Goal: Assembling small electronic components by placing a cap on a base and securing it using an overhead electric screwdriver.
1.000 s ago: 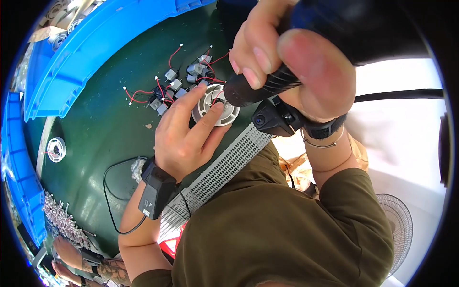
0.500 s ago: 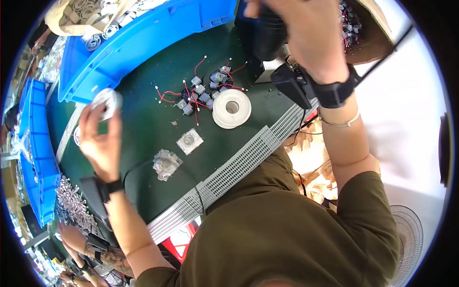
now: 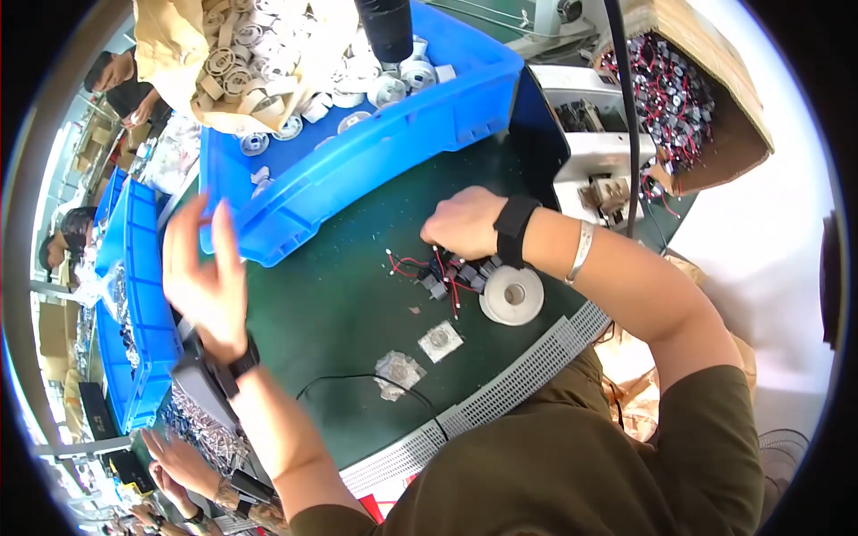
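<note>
My left hand (image 3: 207, 284) is raised beside the near left corner of a blue bin (image 3: 393, 170). Its fingers are spread, slightly blurred, with nothing seen in them. Over the green table my right hand (image 3: 466, 221) is curled, fingers pointing down at the edge of a pile of small grey blocks with red and black wires (image 3: 438, 288). What its fingertips hold, if anything, is hidden. Close to the right wrist lies a white spool (image 3: 512, 296). Nearer me are a small white block with a round top (image 3: 440, 340) and a crumpled clear lump (image 3: 399, 373).
White round plastic parts (image 3: 253, 143) and a paper bag (image 3: 170, 54) fill the bin, with a black cylindrical tool (image 3: 386, 31) above it. A cardboard box (image 3: 737, 147) of wired blocks stands at right. A perforated grey strip (image 3: 500, 393) edges the table. Co-workers' hands (image 3: 183, 464) show lower left.
The white round part has left my left hand. My right hand has let go of the black tool and come down to the wired blocks. The view has shifted, showing more of the bin.
</note>
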A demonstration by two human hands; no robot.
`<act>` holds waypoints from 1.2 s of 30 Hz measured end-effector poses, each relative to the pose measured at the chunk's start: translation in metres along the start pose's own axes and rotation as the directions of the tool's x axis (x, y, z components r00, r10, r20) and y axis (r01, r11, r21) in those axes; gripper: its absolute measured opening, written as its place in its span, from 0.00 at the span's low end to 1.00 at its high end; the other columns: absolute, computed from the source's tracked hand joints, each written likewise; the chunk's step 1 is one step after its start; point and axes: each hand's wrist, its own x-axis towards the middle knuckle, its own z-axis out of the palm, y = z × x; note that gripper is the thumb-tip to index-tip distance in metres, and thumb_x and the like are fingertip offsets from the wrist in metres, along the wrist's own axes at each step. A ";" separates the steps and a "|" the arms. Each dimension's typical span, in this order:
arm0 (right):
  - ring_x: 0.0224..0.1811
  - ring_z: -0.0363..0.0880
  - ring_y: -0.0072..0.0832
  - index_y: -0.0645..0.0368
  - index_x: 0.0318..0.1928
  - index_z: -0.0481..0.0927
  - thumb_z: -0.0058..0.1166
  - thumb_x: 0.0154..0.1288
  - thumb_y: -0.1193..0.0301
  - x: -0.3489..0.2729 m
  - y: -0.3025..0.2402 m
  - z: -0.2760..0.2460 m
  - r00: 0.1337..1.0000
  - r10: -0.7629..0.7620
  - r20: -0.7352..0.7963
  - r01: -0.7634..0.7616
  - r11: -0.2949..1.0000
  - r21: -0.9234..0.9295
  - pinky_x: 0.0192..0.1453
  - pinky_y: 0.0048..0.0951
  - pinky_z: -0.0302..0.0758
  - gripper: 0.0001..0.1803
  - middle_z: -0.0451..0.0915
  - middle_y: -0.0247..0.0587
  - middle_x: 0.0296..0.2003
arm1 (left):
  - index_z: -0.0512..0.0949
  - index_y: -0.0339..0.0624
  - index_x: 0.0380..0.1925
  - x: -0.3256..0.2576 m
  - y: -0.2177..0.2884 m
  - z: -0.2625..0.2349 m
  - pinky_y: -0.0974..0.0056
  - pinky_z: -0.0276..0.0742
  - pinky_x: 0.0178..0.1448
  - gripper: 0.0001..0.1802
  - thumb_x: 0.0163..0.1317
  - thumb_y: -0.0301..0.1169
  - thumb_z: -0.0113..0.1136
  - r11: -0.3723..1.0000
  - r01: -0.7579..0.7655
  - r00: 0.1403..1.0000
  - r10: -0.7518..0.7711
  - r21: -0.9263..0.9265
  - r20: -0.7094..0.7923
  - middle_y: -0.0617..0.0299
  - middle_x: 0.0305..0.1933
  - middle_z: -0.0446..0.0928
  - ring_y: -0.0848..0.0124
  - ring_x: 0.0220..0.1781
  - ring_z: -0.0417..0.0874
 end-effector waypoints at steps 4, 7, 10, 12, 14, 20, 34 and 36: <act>0.35 0.81 0.44 0.55 0.33 0.78 0.56 0.48 0.75 -0.004 -0.002 -0.010 0.994 -0.061 -0.086 0.071 0.991 0.117 0.36 0.42 0.76 0.08 0.80 0.45 0.27 | 0.81 0.40 0.41 0.105 -0.010 0.084 0.56 0.77 0.47 0.13 0.59 0.35 0.58 0.994 -0.072 0.966 0.089 -0.077 0.242 0.47 0.39 0.81 0.55 0.41 0.83; 0.37 0.80 0.47 0.57 0.38 0.76 0.55 0.50 0.76 -0.011 -0.005 -0.023 0.923 0.005 -0.384 0.133 0.934 0.332 0.38 0.41 0.77 0.12 0.80 0.50 0.35 | 0.75 0.46 0.53 0.158 -0.025 0.143 0.60 0.76 0.51 0.20 0.64 0.41 0.52 0.790 -0.370 0.775 -0.027 0.489 0.631 0.50 0.48 0.79 0.59 0.48 0.81; 0.33 0.80 0.42 0.59 0.40 0.75 0.56 0.51 0.78 -0.018 0.000 -0.023 0.786 0.033 -0.618 0.372 0.773 0.514 0.37 0.36 0.76 0.13 0.79 0.48 0.34 | 0.76 0.43 0.49 0.173 -0.036 0.170 0.58 0.76 0.49 0.20 0.62 0.42 0.54 0.856 -0.319 0.814 0.027 0.407 0.581 0.48 0.44 0.79 0.57 0.45 0.81; 0.35 0.79 0.33 0.60 0.42 0.74 0.56 0.53 0.80 -0.024 -0.006 -0.037 0.878 0.058 -0.476 0.372 0.543 0.753 0.39 0.30 0.76 0.14 0.77 0.43 0.35 | 0.76 0.40 0.46 0.176 -0.060 0.171 0.57 0.76 0.48 0.20 0.60 0.42 0.56 0.897 -0.267 0.844 0.042 0.351 0.534 0.46 0.40 0.79 0.55 0.43 0.81; 0.39 0.77 0.19 0.63 0.44 0.73 0.58 0.58 0.81 -0.034 -0.011 -0.046 0.960 0.014 -0.279 0.275 0.121 0.954 0.44 0.22 0.76 0.13 0.74 0.35 0.37 | 0.77 0.38 0.43 0.169 -0.077 0.176 0.56 0.76 0.46 0.21 0.57 0.42 0.57 0.940 -0.219 0.865 0.062 0.262 0.498 0.44 0.36 0.79 0.52 0.40 0.81; 0.43 0.77 0.22 0.62 0.40 0.69 0.59 0.57 0.81 -0.059 -0.015 -0.037 0.817 0.221 -0.533 0.398 0.452 0.798 0.47 0.24 0.77 0.13 0.74 0.39 0.41 | 0.77 0.33 0.43 0.133 -0.041 0.105 0.64 0.77 0.41 0.17 0.63 0.37 0.56 0.912 0.235 0.887 -0.060 -0.337 0.458 0.53 0.34 0.80 0.65 0.39 0.82; 0.40 0.76 0.21 0.64 0.45 0.77 0.59 0.55 0.83 -0.132 -0.037 0.023 0.727 0.390 -0.565 0.412 0.409 0.814 0.43 0.22 0.74 0.15 0.76 0.38 0.42 | 0.74 0.31 0.50 -0.098 0.134 0.039 0.73 0.76 0.32 0.16 0.66 0.30 0.53 0.363 0.816 0.484 -0.002 -0.451 0.875 0.59 0.39 0.79 0.76 0.34 0.80; 0.39 0.76 0.22 0.63 0.45 0.78 0.60 0.55 0.83 -0.132 -0.035 0.033 0.737 0.377 -0.561 0.391 0.439 0.809 0.42 0.23 0.75 0.15 0.77 0.38 0.41 | 0.74 0.31 0.49 -0.106 0.139 0.043 0.72 0.76 0.31 0.16 0.65 0.29 0.55 0.517 0.741 0.513 -0.024 -0.429 0.858 0.56 0.41 0.78 0.74 0.34 0.80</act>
